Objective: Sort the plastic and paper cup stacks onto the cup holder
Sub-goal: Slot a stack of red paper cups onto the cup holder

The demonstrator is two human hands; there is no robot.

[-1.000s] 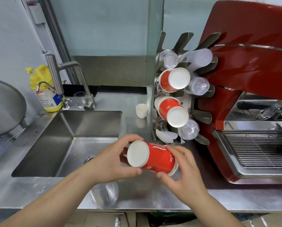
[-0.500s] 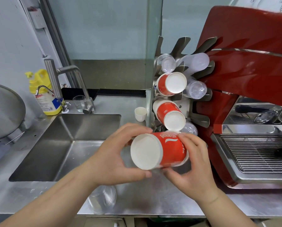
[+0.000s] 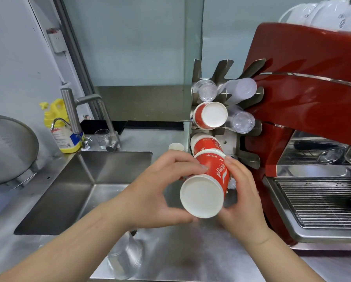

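The red paper cup stack (image 3: 208, 182) is held in the air just in front of the cup holder (image 3: 230, 143), with its white base turned toward the camera and its open end pointing away, up and back toward the holder. Its long axis therefore runs from the person toward the rack, tilted slightly upward, and its far end appears to meet or overlap the red cups (image 3: 206, 144) already lying in the holder's middle slot; whether the two are nested or only touching cannot be told. The left hand (image 3: 156, 192) clamps the stack from the holder's sink side, thumb under the base rim and fingers curled over the top. The right hand (image 3: 238, 192) clamps it from the coffee machine (image 3: 305, 110) side, fingers wrapped along the red wall. Both hands are about equally near the holder, so the coming push likely goes straight along the stack's axis into that slot. Above it, another red stack (image 3: 210, 115) and clear plastic cups (image 3: 242, 121) fill higher slots. A clear plastic stack (image 3: 127, 259) lies on the counter, well short of the holder, still unsorted.
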